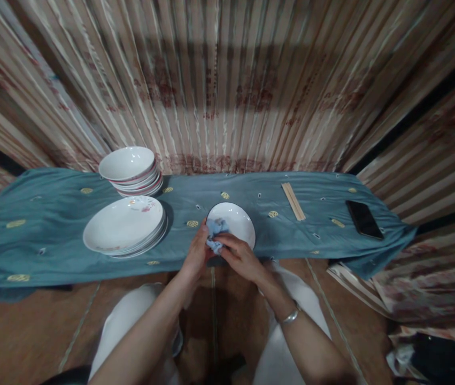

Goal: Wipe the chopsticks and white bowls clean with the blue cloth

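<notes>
A white plate (239,219) with a thin dark rim is at the front middle of the table, between my hands. My left hand (198,248) grips the plate's left edge, its fingers partly hidden beneath and behind a cloth. A crumpled light-blue cloth (216,230) lies against the plate's left side. My right hand (238,255) is closed on that cloth and presses it to the plate near its front left rim. A silver bracelet (290,314) circles my right wrist.
To the left stand a stack of large white plates (125,224) and, behind it, a stack of bowls (129,166). On the right lie a bundle of chopsticks (293,201) and a black phone (364,219). A green patterned tablecloth (67,214) covers the table; curtains (219,80) hang behind.
</notes>
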Demonstrator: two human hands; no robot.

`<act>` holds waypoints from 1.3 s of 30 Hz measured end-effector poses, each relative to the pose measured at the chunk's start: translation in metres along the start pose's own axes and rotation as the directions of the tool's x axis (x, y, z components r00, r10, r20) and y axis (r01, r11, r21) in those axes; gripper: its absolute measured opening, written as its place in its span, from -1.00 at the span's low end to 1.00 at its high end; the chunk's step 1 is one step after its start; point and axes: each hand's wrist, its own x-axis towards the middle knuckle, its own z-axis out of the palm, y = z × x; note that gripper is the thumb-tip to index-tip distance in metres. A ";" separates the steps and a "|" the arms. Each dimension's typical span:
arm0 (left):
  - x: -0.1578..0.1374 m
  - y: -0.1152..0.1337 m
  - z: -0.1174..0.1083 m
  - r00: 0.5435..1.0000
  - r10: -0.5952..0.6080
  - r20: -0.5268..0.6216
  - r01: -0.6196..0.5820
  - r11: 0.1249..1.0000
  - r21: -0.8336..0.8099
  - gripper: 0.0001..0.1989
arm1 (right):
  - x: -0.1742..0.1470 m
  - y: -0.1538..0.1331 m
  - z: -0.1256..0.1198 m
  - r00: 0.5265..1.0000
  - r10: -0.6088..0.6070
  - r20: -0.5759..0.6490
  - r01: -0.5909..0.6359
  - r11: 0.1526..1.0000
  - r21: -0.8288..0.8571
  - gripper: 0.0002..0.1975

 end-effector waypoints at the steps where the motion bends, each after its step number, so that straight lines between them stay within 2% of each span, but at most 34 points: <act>1: 0.000 0.001 0.000 1.000 0.003 -0.007 -0.003 1.000 0.006 -0.36 | -0.003 0.001 -0.003 1.000 0.012 0.023 -0.012 1.000 0.001 -0.72; 5: 0.000 0.003 0.003 1.000 -0.003 0.011 0.003 0.999 0.040 -0.27 | -0.012 0.006 -0.018 0.994 0.060 0.089 -0.056 0.997 -0.045 -0.75; 9: -0.001 0.004 0.005 1.000 -0.002 -0.012 0.003 0.999 0.040 -0.24 | -0.019 0.011 -0.031 0.991 0.099 0.085 -0.079 0.974 -0.212 -0.77; 15: 0.000 0.001 0.004 0.999 0.004 -0.040 -0.002 0.999 0.034 -0.27 | -0.022 0.015 -0.038 0.985 0.169 0.028 -0.139 0.881 -0.453 -0.79; 20: 0.002 0.001 0.001 1.000 -0.004 -0.024 0.005 0.999 0.036 -0.26 | -0.017 0.021 -0.040 0.981 0.190 -0.048 -0.178 0.766 -0.618 -0.81; 26: 0.000 0.002 0.000 0.999 -0.024 -0.047 0.025 0.999 0.024 -0.30 | -0.007 0.034 -0.039 0.979 0.110 -0.169 -0.198 0.680 -0.706 -0.76; 30: 0.001 0.000 -0.002 0.999 -0.020 -0.048 0.022 0.999 0.030 -0.33 | 0.002 0.047 -0.036 0.966 0.052 -0.253 -0.221 0.670 -0.709 -0.68; 34: 0.001 -0.003 -0.005 0.998 -0.035 -0.055 0.035 0.999 0.006 -0.35 | 0.011 0.058 -0.033 0.951 0.019 -0.309 -0.230 0.712 -0.663 -0.66; 39: 0.000 -0.003 -0.005 0.997 -0.039 -0.071 0.038 0.999 -0.018 -0.36 | 0.023 0.063 -0.033 0.939 0.085 -0.332 -0.266 0.792 -0.550 -0.67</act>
